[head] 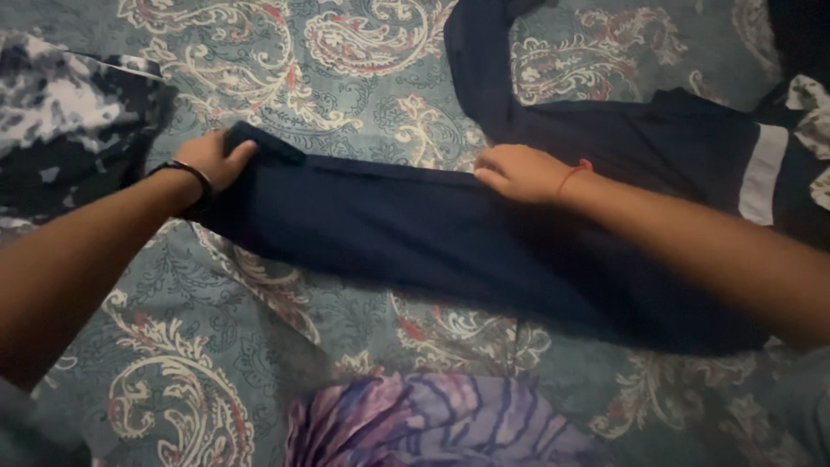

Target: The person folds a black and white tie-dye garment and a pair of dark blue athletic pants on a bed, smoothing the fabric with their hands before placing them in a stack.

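A pair of dark navy trousers (415, 233) lies spread across a teal paisley bedspread (346, 69). One leg stretches left to right, the other runs up toward the top of the view. My left hand (214, 159), with a dark band on its wrist, grips the hem end of the near leg at the left. My right hand (519, 173), a red thread on its wrist, presses flat on the upper edge of the same leg near its middle. A white band (764, 173) shows at the waist on the right.
A black-and-white tie-dye garment (60, 112) lies at the upper left. A purple striped cloth (432, 424) sits at the bottom centre. More patterned fabric (813, 112) shows at the right edge.
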